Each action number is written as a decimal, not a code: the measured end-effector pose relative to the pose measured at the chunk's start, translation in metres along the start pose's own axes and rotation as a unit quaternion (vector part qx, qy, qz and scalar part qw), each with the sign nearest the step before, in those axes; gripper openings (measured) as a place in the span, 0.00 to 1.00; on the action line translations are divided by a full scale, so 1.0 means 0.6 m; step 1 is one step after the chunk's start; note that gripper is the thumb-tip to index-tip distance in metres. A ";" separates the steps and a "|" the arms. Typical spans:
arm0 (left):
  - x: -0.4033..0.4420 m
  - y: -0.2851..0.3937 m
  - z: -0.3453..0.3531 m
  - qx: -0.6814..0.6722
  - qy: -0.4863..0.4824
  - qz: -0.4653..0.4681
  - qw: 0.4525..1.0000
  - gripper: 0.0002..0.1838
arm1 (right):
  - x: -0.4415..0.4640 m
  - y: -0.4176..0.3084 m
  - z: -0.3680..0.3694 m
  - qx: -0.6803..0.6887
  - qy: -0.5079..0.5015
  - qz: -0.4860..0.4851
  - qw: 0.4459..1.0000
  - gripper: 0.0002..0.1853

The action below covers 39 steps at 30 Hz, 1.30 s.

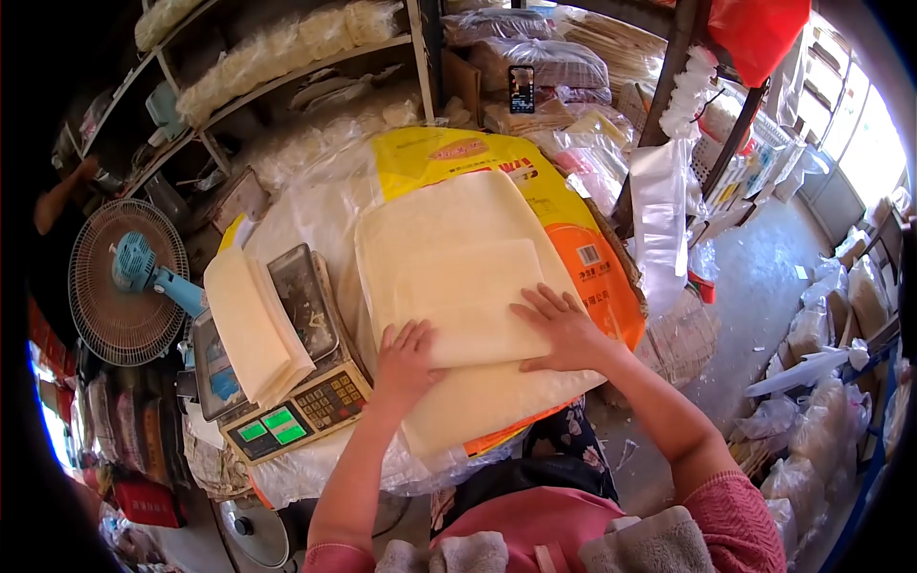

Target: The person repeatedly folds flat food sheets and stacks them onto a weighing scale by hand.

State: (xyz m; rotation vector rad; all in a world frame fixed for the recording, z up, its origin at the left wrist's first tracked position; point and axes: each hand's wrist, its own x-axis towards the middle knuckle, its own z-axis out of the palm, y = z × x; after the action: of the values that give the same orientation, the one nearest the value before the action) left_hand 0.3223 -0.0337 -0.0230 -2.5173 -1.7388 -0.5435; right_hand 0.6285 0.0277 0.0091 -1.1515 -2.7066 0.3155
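A stack of thin, cream-coloured sheets lies on the table in front of me; I cannot tell what they are made of. On top of it rests a smaller folded cream sheet. My left hand lies flat at the folded sheet's left edge, fingers extended. At its right edge, my right hand presses down with the fingers spread. Neither hand grips anything. Left of the stack stands a digital scale with lit green displays. A folded bundle of similar sheets sits across its pan.
Beneath the stack is a yellow and orange printed sack. A fan stands at the left, near another person's arm. Shelves hold bagged goods. A phone stands at the back. Plastic bags line the right side.
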 end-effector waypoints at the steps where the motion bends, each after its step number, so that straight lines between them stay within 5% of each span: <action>1: -0.001 -0.016 -0.003 -0.007 0.004 0.020 1.000 0.33 | -0.005 0.011 -0.007 0.017 -0.011 -0.020 1.000 0.46; 4: -0.003 -0.026 -0.062 -0.174 -0.049 -0.043 0.983 0.27 | -0.024 0.035 -0.026 0.110 -0.014 -0.038 0.993 0.38; 6: 0.004 -0.015 -0.065 -0.363 0.012 -0.209 0.908 0.25 | -0.038 0.040 -0.029 0.225 0.026 -0.002 0.974 0.29; 7: 0.006 -0.009 -0.063 -0.448 0.042 -0.288 0.845 0.24 | -0.028 0.033 -0.035 0.256 0.025 0.100 0.961 0.25; 9: 0.031 -0.017 -0.037 -0.481 0.074 -0.326 0.811 0.25 | 0.001 0.015 -0.049 0.308 0.023 0.301 0.902 0.20; 10: 0.047 -0.021 -0.023 -0.496 0.092 -0.343 0.792 0.25 | 0.013 0.038 -0.006 0.290 0.112 0.267 0.912 0.23; 14: 0.087 -0.003 0.002 -0.123 0.099 -0.308 0.938 0.32 | 0.064 0.036 0.011 0.156 0.146 0.286 0.934 0.26; 17: 0.100 0.013 0.019 -0.043 0.005 -0.205 0.978 0.34 | 0.078 0.032 -0.009 0.148 0.050 0.347 0.925 0.21; 20: 0.097 0.015 0.032 -0.032 -0.014 -0.213 0.976 0.35 | 0.081 0.028 0.011 -0.004 0.226 0.149 0.963 0.29; 23: 0.095 0.012 0.044 -0.019 0.001 -0.208 0.978 0.35 | 0.087 0.021 0.014 -0.095 0.116 0.022 0.988 0.34; 39: 0.093 0.019 0.042 -0.016 0.003 -0.212 0.977 0.35 | 0.083 0.023 0.049 -0.066 0.124 0.037 0.989 0.29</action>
State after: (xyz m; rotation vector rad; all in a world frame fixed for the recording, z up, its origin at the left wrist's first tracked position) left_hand 0.3571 0.0179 -0.0277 -2.1560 -2.2937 -0.5959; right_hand 0.5965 0.0698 -0.0186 -1.2367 -2.5027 0.0013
